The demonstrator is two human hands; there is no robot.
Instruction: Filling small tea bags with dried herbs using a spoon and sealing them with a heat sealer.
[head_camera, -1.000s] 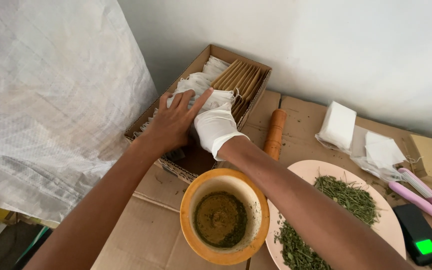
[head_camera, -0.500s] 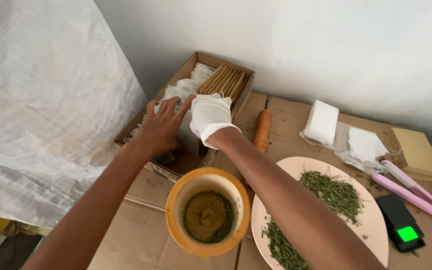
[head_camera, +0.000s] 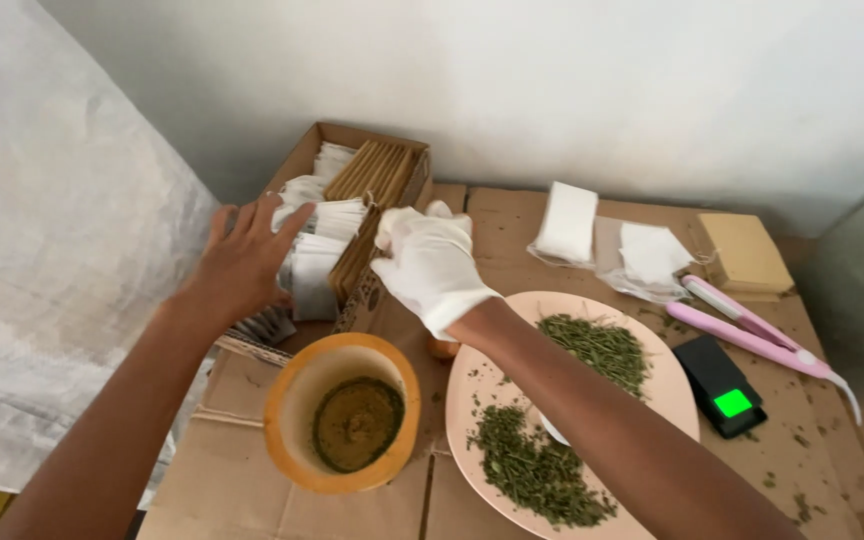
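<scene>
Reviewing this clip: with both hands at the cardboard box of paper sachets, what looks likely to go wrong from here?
1. The right forearm reaches over the pink plate of dried green herb; a dip may scatter the herb.
2. The orange bowl of brown-green powder sits just under both arms, so an elbow could tip it.
3. The bare left hand and gloved right hand press into the packed white sachets in the cardboard box; some may crease.

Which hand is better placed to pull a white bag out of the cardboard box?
Left, probably. The bare left hand already has its fingers on the white bags in the cardboard box. The gloved right hand sits at the box's outer side, beside the brown packets.
</scene>
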